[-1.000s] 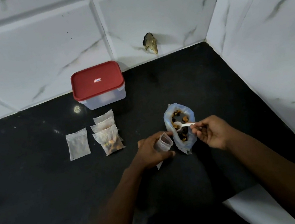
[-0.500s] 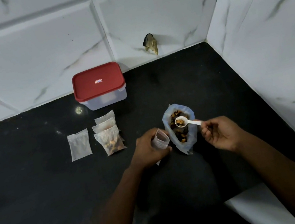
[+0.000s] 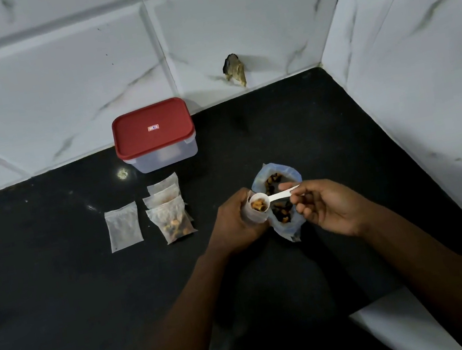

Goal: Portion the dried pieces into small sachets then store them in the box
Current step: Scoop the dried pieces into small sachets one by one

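My left hand [image 3: 236,222] grips a small white sachet [image 3: 256,216] with its mouth held open. My right hand [image 3: 325,208] pinches the handle of a white plastic spoon [image 3: 276,197]. The spoon's bowl, loaded with dried pieces, sits right over the sachet's mouth. Behind both stands an open blue-rimmed bag [image 3: 283,212] of dark and orange dried pieces. Filled sachets [image 3: 171,215] lie stacked to the left, with one flat sachet [image 3: 124,230] beside them. The clear box with a red lid [image 3: 154,134] stands shut by the wall.
Everything sits on a black countertop [image 3: 60,295] in a corner of white marble-look tiled walls [image 3: 419,67]. A small dark object [image 3: 235,70] hangs on the back wall. The counter's white front edge [image 3: 401,323] shows at the lower right.
My right hand lifted the spoon out of the bag with a load of pieces and carried it left over the sachet's mouth. My left hand kept hold of the sachet.
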A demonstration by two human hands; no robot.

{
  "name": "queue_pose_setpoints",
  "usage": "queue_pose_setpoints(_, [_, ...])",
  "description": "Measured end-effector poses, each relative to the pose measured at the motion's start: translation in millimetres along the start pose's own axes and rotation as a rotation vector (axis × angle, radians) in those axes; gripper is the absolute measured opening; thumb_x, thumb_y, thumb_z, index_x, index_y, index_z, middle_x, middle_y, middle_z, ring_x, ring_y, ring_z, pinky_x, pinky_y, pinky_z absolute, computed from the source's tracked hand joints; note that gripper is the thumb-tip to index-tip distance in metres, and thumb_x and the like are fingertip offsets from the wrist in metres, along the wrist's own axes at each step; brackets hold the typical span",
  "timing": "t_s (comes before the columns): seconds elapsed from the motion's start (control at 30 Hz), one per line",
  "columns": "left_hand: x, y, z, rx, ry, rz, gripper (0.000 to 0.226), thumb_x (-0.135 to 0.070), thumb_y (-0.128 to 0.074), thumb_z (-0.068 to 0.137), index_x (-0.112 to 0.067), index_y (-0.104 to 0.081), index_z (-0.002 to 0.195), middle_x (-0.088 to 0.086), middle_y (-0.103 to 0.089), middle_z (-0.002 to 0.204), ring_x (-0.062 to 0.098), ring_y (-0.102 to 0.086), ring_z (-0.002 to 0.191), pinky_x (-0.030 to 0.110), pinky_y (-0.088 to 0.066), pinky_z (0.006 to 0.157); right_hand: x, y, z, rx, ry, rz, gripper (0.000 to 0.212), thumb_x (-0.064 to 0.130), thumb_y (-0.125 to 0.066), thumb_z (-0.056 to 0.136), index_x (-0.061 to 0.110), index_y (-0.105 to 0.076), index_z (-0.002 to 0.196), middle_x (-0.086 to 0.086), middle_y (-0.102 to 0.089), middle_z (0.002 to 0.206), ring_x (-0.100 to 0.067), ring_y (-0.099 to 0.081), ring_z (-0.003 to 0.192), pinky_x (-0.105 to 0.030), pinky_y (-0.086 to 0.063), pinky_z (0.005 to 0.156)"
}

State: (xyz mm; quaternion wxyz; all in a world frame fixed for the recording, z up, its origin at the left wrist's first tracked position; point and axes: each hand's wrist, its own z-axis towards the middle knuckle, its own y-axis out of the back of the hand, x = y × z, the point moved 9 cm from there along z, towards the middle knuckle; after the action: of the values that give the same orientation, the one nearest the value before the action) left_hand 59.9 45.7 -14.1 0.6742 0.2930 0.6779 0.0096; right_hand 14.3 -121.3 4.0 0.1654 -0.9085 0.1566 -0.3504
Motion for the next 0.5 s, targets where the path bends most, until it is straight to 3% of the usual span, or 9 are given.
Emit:
queue_pose_setpoints(0.1, [-0.4,0.1,0.8,0.011,-0.01,0.002,0.034,-0.02,-0.085,0.079,-0.021,-0.063,0.105,-0.005,-0.068,0.103,0.009,-0.068,0.095,0.031,-0.059,0.084,0.8,-7.4,-1.0,0.035,0.056,-0.123,0.027,0.012,-0.06,0.096,0.005,-0.069,0.12,-0.008,-0.07,0.082,-0.015,-0.068,0.068,-0.021,-0.056,0.055])
queue_pose_setpoints(0.23, [-1.3,0.1,0.8,0.024,-0.014,-0.014,0.036,-0.016,-0.085,0.08,-0.019,-0.062,0.108,-0.006,-0.066,0.105,0.004,-0.065,0.096,0.017,-0.055,0.08,10.0,-13.7,-8.3,0.032,0.213,-0.367,0.021,0.014,-0.057,0.1,0.009,-0.071,0.116,-0.018,-0.073,0.094,-0.025,-0.072,0.084,-0.03,-0.06,0.064])
queue_pose_setpoints(0.3, [-2.1,-1.2,1.8,0.026,-0.025,-0.015,0.037,-0.017,-0.085,0.08,-0.022,-0.061,0.108,-0.007,-0.065,0.105,0.004,-0.065,0.095,0.018,-0.054,0.078,16.0,-17.4,-12.9,0.009,0.29,-0.468,0.019,0.011,-0.058,0.1,0.011,-0.072,0.112,-0.019,-0.074,0.093,-0.024,-0.073,0.083,-0.029,-0.06,0.064])
queue_pose_setpoints(0.4, [-2.0,-1.8,3.6,0.002,-0.031,-0.027,0.035,-0.017,-0.084,0.081,-0.025,-0.061,0.105,-0.007,-0.065,0.104,0.007,-0.066,0.094,0.024,-0.055,0.075,25.6,-25.1,-17.9,0.017,0.434,-0.681,0.02,0.009,-0.062,0.098,0.016,-0.073,0.113,-0.012,-0.076,0.092,-0.018,-0.075,0.086,-0.027,-0.061,0.067])
queue_pose_setpoints(0.5, [-3.1,-1.4,5.1,-0.014,-0.042,-0.056,0.034,-0.013,-0.083,0.08,-0.027,-0.061,0.103,-0.006,-0.067,0.103,0.012,-0.068,0.096,0.03,-0.058,0.078,31.0,-31.6,-23.7,0.022,0.635,-1.111,0.023,0.018,-0.067,0.097,0.026,-0.074,0.117,0.008,-0.077,0.099,-0.002,-0.072,0.091,-0.019,-0.057,0.081])
